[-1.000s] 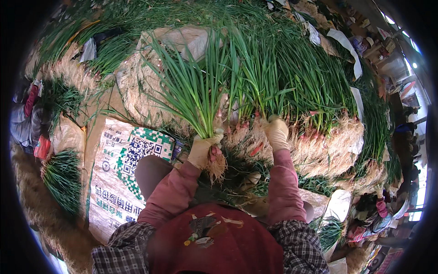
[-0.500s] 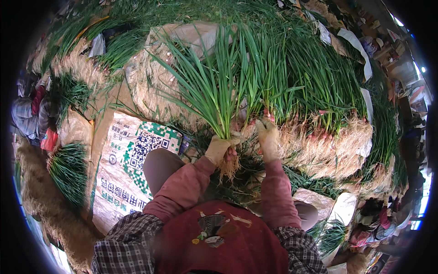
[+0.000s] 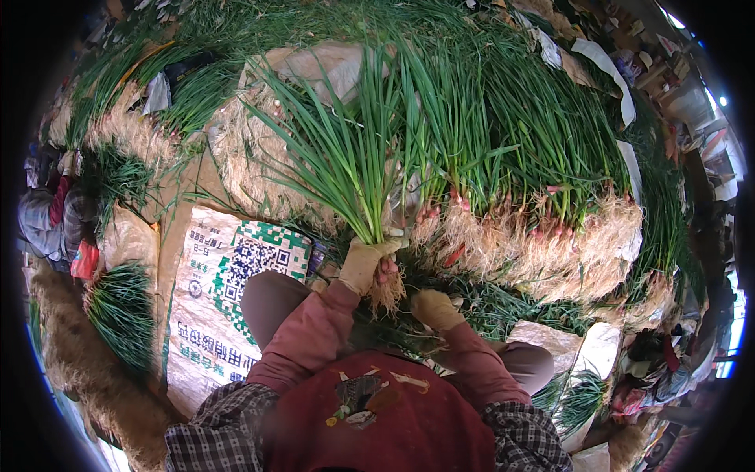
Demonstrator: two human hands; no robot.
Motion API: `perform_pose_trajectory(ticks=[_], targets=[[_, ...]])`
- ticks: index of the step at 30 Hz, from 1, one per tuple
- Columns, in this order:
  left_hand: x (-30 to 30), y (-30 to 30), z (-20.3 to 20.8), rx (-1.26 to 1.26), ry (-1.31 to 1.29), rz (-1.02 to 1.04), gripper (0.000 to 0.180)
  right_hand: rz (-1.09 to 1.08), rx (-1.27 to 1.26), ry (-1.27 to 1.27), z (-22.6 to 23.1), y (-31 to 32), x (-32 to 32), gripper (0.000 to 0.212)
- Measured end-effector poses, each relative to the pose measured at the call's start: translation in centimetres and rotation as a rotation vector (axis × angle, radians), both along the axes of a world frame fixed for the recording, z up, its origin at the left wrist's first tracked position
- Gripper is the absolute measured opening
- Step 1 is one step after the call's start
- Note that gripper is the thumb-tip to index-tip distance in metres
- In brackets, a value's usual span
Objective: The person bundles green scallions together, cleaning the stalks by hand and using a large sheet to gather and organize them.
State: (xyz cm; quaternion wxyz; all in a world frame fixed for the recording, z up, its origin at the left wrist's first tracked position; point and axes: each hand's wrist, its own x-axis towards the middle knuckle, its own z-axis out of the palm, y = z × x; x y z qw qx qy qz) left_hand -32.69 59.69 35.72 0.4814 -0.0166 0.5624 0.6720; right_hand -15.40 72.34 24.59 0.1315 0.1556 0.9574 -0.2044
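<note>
My left hand (image 3: 363, 261), in a pale glove, is closed around a bunch of spring onions (image 3: 358, 169) just above their reddish bulbs. The green leaves fan up and to the left, and the pale roots (image 3: 388, 293) hang below the fist. Close to the right of those roots, my gloved right hand (image 3: 436, 309) is low over loose green leaves. Its fingers look curled under, and whatever they may hold is hidden. Beyond it lies a long row of spring onions (image 3: 543, 157), bulbs and roots toward me.
A printed white sack (image 3: 197, 315) lies by my left knee. More roots (image 3: 259, 161) spread at far left. Smaller onion bunches lie at left (image 3: 122, 307) and lower right (image 3: 583, 401). Other people sit at the left (image 3: 51, 208) and right (image 3: 668, 377) edges.
My right hand has drawn back from the row's left end toward me, down beside the held bunch's roots. My left hand keeps its hold, shifted slightly left and down.
</note>
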Motion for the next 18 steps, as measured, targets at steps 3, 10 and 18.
perform_pose_trajectory(ticks=[3, 10, 18], targets=[[0.5, 0.6, 0.0, 0.078, -0.003, 0.026, 0.025, -0.043, 0.011, -0.266, 4.8, 2.5, -1.8, 0.026], [0.6, 1.3, -0.7, -0.023, -0.032, 0.055, 0.013, -0.510, 0.293, -0.260, 9.6, 10.8, -13.9, 0.022], [1.1, 1.0, -1.4, -0.031, 0.029, 0.024, 0.016, -0.490, -0.616, 0.520, 7.5, 1.5, -6.1, 0.019]])
